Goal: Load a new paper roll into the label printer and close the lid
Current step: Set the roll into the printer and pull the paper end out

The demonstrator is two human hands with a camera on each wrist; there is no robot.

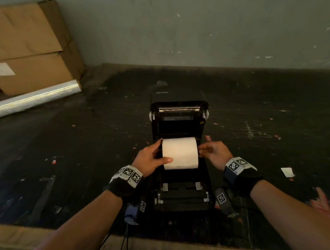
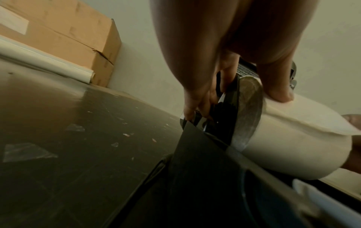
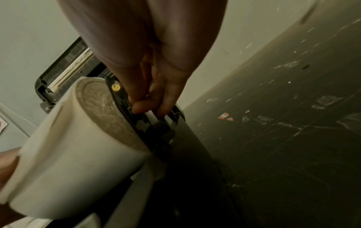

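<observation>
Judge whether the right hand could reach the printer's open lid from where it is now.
Probably yes: the right hand sits at the paper roll's right end, and the raised lid stands just behind with nothing between, though the hand must let go first.

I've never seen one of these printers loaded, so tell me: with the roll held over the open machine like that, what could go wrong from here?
1. The paper roll sits above the printer bay, with the left hand holding one end. If it goes in crooked, it may not seat.
2. The right hand has fingers down at the printer's side wall beside the roll; they might get pinched as it drops.
3. The roll's loose outer edge could unwind or crease.
4. The lid stands upright and open, and could perhaps fall.
</observation>
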